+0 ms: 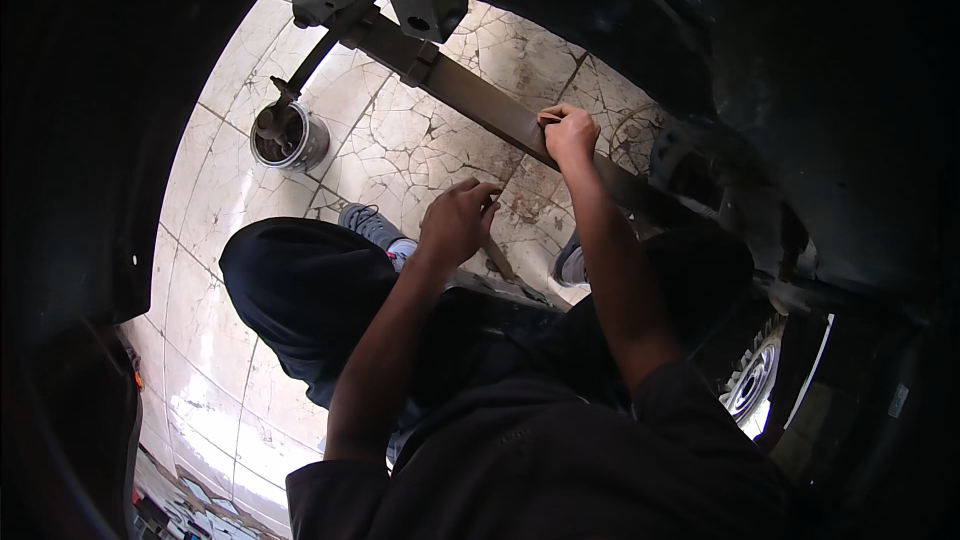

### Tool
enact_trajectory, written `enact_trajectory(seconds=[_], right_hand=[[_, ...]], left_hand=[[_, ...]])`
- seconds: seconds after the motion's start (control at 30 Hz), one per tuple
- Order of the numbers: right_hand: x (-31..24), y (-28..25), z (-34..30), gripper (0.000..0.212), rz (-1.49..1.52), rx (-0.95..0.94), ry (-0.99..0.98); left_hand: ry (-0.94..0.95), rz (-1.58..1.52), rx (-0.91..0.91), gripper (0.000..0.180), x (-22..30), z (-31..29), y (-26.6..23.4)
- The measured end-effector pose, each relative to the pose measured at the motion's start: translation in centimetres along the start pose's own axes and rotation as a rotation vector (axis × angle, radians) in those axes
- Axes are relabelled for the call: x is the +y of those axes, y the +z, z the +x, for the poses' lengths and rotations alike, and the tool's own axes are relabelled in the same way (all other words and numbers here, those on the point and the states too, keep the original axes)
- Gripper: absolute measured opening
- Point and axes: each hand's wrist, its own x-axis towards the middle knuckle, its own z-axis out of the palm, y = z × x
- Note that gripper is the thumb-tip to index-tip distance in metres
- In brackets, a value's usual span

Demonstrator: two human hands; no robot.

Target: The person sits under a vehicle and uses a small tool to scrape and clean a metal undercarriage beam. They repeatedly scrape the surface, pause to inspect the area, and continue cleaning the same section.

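Cracked cream tiles (400, 140); round silver tin (316, 144), ten o'clock; right hand (572, 134), one o'clock, pinches thin brown sheet (547, 118) against brown metal beam (480, 103); left hand (456, 222) loosely curled.

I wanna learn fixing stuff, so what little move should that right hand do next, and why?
Perhaps slide the small brown piece along the long metal bar, because the right hand pinches it at the bar, beside a paler patch on the brownish surface.

2 bare forearms (612, 250) reach forward. The right grip (570, 132) is curled into a pinch; nearer the body and left of it, the left grip (458, 221) hangs loosely bent.
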Motion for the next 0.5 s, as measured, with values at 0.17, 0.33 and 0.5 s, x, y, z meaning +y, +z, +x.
enact_trajectory(seconds=[0.17,0.33,0.5], right_hand=[[0.4,0.9,-3.5,0.004,0.050,-0.057,-0.015],[-0.2,0.5,-0.6,0.004,0.036,0.004,0.005],[2.8,1.3,-1.3,0.002,-0.028,0.038,-0.094]], left_hand=[[0.000,0.082,-0.046,0.022,2.4,-0.3,0.1],[-0.036,-0.173,0.044,0.022,2.0,0.6,0.4],[-0.063,-0.152,0.080,0.019,0.4,1.6,1.4]])
